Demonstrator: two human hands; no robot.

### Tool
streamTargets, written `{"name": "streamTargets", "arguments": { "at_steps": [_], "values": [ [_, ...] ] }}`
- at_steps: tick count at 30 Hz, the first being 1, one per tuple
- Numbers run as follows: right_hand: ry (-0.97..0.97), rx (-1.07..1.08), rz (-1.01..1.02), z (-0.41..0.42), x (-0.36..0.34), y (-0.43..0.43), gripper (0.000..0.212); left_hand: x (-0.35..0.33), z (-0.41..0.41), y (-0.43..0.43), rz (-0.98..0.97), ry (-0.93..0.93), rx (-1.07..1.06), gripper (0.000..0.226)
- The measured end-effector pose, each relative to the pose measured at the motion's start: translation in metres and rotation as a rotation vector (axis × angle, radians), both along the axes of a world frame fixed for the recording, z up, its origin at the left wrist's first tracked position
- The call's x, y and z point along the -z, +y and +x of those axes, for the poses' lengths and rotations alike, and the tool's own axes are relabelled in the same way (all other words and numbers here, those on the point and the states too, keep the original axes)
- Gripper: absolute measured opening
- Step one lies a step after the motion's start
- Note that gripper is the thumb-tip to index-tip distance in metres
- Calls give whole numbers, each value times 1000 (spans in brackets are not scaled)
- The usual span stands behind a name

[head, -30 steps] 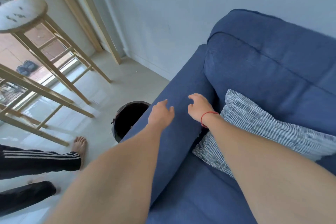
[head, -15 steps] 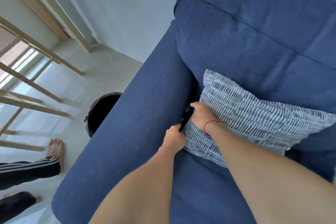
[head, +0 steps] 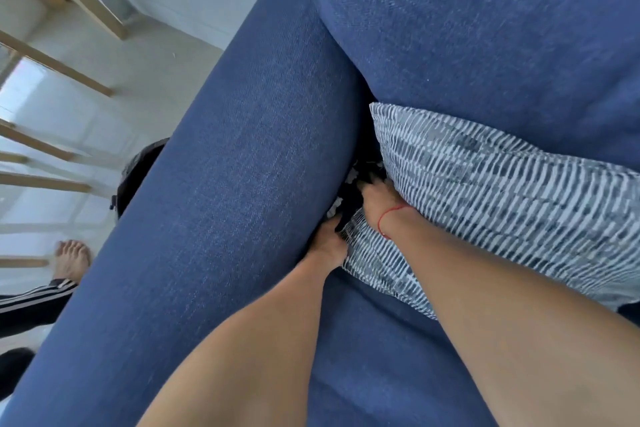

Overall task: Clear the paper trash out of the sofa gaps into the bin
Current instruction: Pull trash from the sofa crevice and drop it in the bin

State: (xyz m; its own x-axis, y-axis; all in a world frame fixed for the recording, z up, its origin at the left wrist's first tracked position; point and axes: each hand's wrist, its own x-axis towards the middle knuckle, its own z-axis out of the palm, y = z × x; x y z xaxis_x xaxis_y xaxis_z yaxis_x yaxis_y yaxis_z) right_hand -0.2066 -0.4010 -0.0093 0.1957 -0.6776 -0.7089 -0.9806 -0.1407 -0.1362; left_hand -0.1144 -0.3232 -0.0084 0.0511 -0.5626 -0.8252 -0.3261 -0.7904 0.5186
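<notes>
A dark gap runs between the blue sofa's armrest [head: 249, 184] and a grey-and-white striped cushion [head: 485, 191]. Small white scraps that look like paper [head: 353, 178] show in that gap, with another bit [head: 333, 211] lower down. My left hand [head: 325, 246] reaches into the gap from below, its fingertips hidden in the dark. My right hand [head: 377, 201], with a red string at the wrist, lies on the cushion's edge with its fingers dipping into the gap. I cannot tell whether either hand grips anything. The black bin [head: 138, 173] stands on the floor behind the armrest, mostly hidden.
Another person's bare foot [head: 71, 258] and striped trouser leg [head: 31, 302] are on the pale floor at the left. Wooden stool legs [head: 52, 62] cross the upper left. The sofa back [head: 485, 28] rises behind the cushion.
My view has dropped closer to the sofa. Both hands came off the armrest top, moved to the cushion's edge and pushed deeper into the gap, where white scraps now show.
</notes>
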Motion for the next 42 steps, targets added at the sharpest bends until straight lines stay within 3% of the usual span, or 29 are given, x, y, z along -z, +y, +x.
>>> {"name": "streamTargets", "arguments": {
  "at_steps": [7, 21, 24, 30, 36, 39, 42],
  "values": [
    [41, -179, 74, 6, 4, -14, 66, 7, -1, -14, 63, -43, 115, 70],
    [188, -370, 109, 14, -13, -18, 64, 18, 1, -23, 120, -115, 166, 56],
    [140, -294, 72, 12, -5, -14, 62, 16, 1, -17, 100, -113, 149, 55],
    [-44, -44, -96, 7, -2, 2, 34, 9, 3, -11, 97, -91, 175, 58],
    [-147, 194, -249, 6, -15, 19, 20, 0, 4, 3, 30, -125, 141, 49],
    [-246, 321, -250, 6, -20, 22, 24, -6, 5, 9, -62, -183, 133, 35],
    [-284, 282, -189, 11, -31, 28, 36, -21, 6, 20, -231, -294, 74, 19]
  ]
}}
